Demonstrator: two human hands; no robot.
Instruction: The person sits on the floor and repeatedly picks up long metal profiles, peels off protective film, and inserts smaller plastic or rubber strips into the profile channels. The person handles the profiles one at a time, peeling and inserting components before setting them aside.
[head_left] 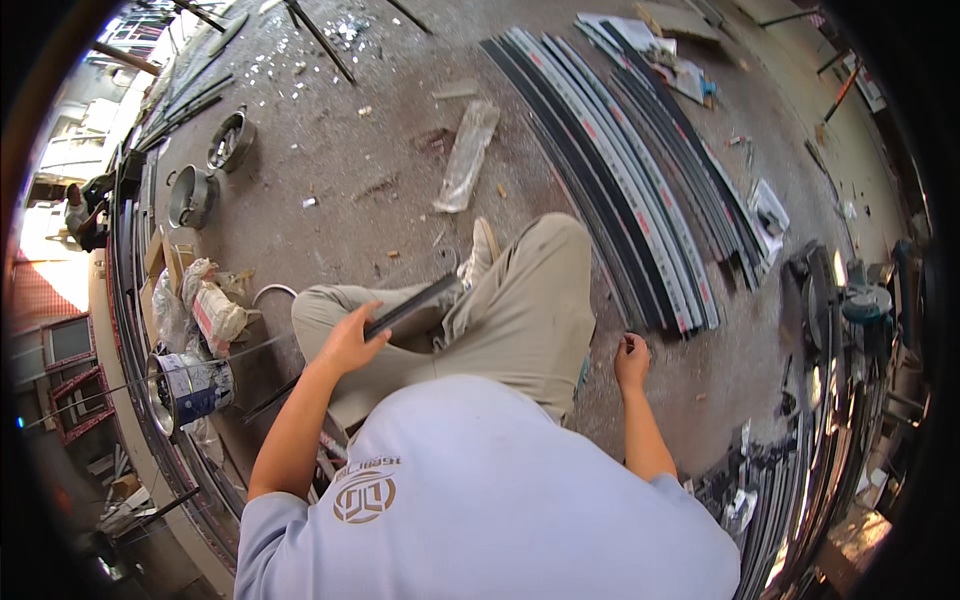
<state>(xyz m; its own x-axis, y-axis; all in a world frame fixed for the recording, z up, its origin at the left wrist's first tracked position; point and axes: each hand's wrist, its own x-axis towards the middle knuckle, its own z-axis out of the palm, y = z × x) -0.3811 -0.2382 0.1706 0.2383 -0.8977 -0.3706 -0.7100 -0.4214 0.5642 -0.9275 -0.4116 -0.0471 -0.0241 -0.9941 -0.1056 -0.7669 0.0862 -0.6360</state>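
Observation:
My left hand (345,345) is closed around a dark, narrow metal profile (415,303) that lies slanted over my crossed legs, its far end near my shoe (482,252). Another stretch of dark strip (270,400) shows beyond my left forearm; whether it belongs to the same piece I cannot tell. Low at my right side, my right hand (632,362) has its fingers curled together. Something small and dark may be between them, too small to make out. Just ahead of that hand are the near ends of a stack of long grey and black profiles (625,190).
To the left stand two metal pots (192,197) (232,140), a paint bucket (190,388) and a torn white bag (215,310). A flat plastic-wrapped piece (467,155) lies ahead on the littered floor. More profiles (790,500) and a teal power tool (866,304) are at the right.

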